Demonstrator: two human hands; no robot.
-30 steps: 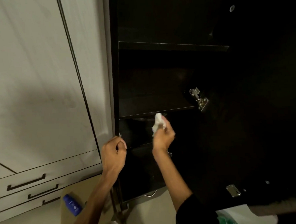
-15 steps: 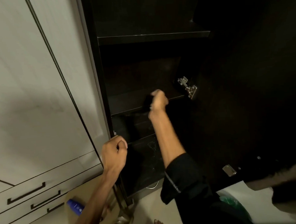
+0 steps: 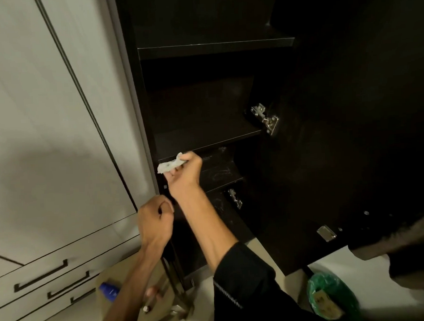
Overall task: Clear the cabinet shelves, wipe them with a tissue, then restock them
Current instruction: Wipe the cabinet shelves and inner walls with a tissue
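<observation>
The right hand (image 3: pixel 184 174) is pinching a crumpled tissue (image 3: pixel 170 165) at the shelf's front edge (image 3: pixel 210 149); the left hand (image 3: pixel 155 224), fingers curled, is gripping the cabinet's side edge (image 3: pixel 139 115).

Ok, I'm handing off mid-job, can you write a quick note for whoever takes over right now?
Right hand: fingers pinch the crumpled white tissue at the front edge of the middle dark shelf.
Left hand: curled at the dark cabinet's left front edge; whether it grips the edge is unclear.
Done: visible shelves hold nothing.
Left: smudges show on the lower dark shelf, so finish wiping, then restock. A blue bottle lies on the floor at the left.
</observation>
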